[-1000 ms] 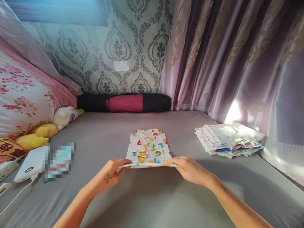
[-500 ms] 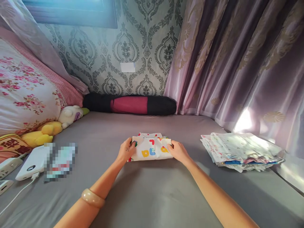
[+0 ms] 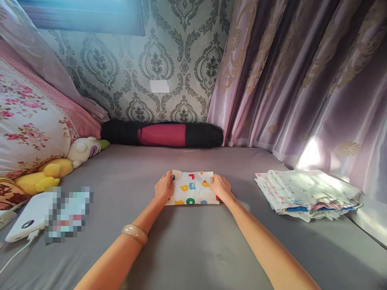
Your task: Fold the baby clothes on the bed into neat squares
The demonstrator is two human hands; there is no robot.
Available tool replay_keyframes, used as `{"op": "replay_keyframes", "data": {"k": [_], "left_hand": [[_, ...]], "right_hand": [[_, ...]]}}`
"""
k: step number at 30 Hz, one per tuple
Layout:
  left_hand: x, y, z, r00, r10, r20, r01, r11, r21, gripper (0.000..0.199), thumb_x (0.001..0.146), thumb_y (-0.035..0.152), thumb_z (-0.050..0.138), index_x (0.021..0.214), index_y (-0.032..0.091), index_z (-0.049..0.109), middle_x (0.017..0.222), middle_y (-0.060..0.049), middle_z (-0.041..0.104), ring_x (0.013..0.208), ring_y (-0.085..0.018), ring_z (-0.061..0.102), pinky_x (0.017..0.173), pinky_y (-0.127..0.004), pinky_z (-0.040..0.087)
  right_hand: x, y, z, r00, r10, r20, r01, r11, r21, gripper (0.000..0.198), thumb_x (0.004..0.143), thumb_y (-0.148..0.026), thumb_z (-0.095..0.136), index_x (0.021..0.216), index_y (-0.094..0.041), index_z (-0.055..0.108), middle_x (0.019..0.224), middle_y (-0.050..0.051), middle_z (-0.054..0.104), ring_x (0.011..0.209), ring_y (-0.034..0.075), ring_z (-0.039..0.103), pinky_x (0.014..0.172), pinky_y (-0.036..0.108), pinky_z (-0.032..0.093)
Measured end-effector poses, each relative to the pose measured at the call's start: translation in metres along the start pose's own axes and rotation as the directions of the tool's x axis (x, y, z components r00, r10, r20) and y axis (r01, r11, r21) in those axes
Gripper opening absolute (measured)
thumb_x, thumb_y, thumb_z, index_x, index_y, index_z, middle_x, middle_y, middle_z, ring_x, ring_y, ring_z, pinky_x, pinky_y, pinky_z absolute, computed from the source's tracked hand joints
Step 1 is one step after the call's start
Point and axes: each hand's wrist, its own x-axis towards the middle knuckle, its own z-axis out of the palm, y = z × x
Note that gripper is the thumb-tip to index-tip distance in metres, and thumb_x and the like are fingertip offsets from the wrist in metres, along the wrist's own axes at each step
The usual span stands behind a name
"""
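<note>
A folded white cloth [image 3: 193, 191] printed with red, yellow, blue and green letters lies flat in front of me on the grey bed sheet. My left hand [image 3: 164, 187] is curled round its left edge, and a bangle sits on that forearm. At the opposite edge, my right hand [image 3: 220, 187] grips the cloth near its far corner. Parts of both hands' fingertips are hidden behind or under the fabric. To the right lies a stack of folded white printed cloths [image 3: 305, 191], apart from my hands.
On the left are a white power bank [image 3: 28, 219] with a cable, a blurred-out item [image 3: 71, 215], yellow and white plush toys [image 3: 83, 151] and a floral pillow [image 3: 30, 125]. A black and red roll bag [image 3: 163, 135] lies along the wall. Purple curtains [image 3: 281, 80] hang at the right.
The cloth's upper layer, held raised before, now lies flat over the rest as a neat rectangle. Both hands have stayed at its side edges. The view has shifted slightly right.
</note>
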Motion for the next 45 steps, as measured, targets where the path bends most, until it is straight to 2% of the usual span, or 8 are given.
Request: {"op": "replay_keyframes", "data": {"k": [11,23,30,33,35,39,41,45], "left_hand": [[0.005,0.005,0.004,0.995,-0.090,0.033,0.089,0.996,0.023,0.032,0.101,0.034,0.018,0.104,0.018,0.046,0.103,-0.014,0.067,0.094,-0.027,0.066,0.067,-0.033,0.043],[0.009,0.010,0.011,0.985,-0.170,0.008,0.168,0.979,0.115,0.033,0.100,0.033,0.023,0.108,0.015,0.049,0.102,-0.014,0.067,0.092,-0.027,0.067,0.069,-0.034,0.046],[0.004,0.007,0.003,0.993,-0.028,-0.114,0.059,0.959,0.276,0.035,0.098,0.030,0.028,0.106,0.010,0.056,0.110,-0.019,0.060,0.104,-0.030,0.060,0.078,-0.037,0.047],[0.001,0.011,0.004,0.983,0.115,-0.141,-0.071,0.956,0.285,0.039,0.098,0.032,0.028,0.115,0.010,0.056,0.122,-0.019,0.058,0.113,-0.030,0.055,0.090,-0.040,0.044],[-0.003,0.019,0.010,0.966,0.226,-0.127,-0.189,0.948,0.255,0.043,0.099,0.031,0.027,0.127,0.010,0.051,0.134,-0.018,0.054,0.123,-0.029,0.050,0.099,-0.041,0.040],[-0.007,0.037,0.025,0.942,0.334,0.010,-0.328,0.920,0.214,0.047,0.098,0.026,0.029,0.140,0.010,0.042,0.148,-0.015,0.045,0.140,-0.028,0.034,0.112,-0.043,0.028],[-0.006,0.041,0.031,0.942,0.329,0.062,-0.335,0.919,0.209,0.048,0.097,0.024,0.031,0.142,0.010,0.040,0.151,-0.015,0.041,0.143,-0.028,0.030,0.114,-0.045,0.026],[-0.001,0.035,0.041,0.939,0.330,0.099,-0.344,0.914,0.214,0.049,0.097,0.024,0.031,0.144,0.011,0.039,0.152,-0.014,0.038,0.145,-0.028,0.027,0.116,-0.047,0.024]], "right_hand": [[0.005,-0.005,0.022,0.989,0.033,-0.141,-0.031,0.999,0.016,0.034,0.100,-0.026,0.031,0.111,-0.012,0.060,0.103,0.019,0.069,0.097,0.027,0.068,0.080,0.036,0.049],[0.011,-0.004,0.030,0.984,0.079,-0.161,-0.078,0.997,0.013,0.027,0.100,-0.026,0.036,0.114,-0.012,0.053,0.097,0.016,0.070,0.094,0.027,0.068,0.077,0.034,0.048],[0.008,-0.003,0.019,0.991,0.058,-0.117,-0.057,0.998,0.009,0.027,0.099,-0.026,0.037,0.116,-0.013,0.054,0.106,0.016,0.067,0.096,0.027,0.067,0.077,0.034,0.047],[0.001,-0.013,0.017,0.976,-0.051,-0.210,0.040,0.998,-0.056,0.031,0.098,-0.025,0.035,0.116,-0.012,0.057,0.117,0.019,0.062,0.103,0.029,0.063,0.082,0.037,0.046],[-0.005,-0.024,0.019,0.947,-0.208,-0.243,0.194,0.978,-0.079,0.036,0.099,-0.025,0.032,0.121,-0.013,0.057,0.127,0.019,0.059,0.113,0.029,0.058,0.092,0.040,0.043],[-0.011,-0.044,0.031,0.857,-0.489,-0.163,0.489,0.871,-0.043,0.047,0.098,-0.025,0.029,0.141,-0.014,0.045,0.149,0.011,0.043,0.139,0.026,0.033,0.114,0.043,0.022],[-0.011,-0.049,0.037,0.840,-0.530,-0.118,0.531,0.847,-0.027,0.051,0.097,-0.024,0.028,0.145,-0.012,0.041,0.153,0.010,0.037,0.144,0.025,0.024,0.118,0.046,0.013],[-0.008,-0.050,0.047,0.843,-0.534,-0.069,0.534,0.845,-0.008,0.053,0.097,-0.025,0.027,0.147,-0.011,0.038,0.155,0.010,0.033,0.144,0.025,0.023,0.118,0.050,0.011]]}}
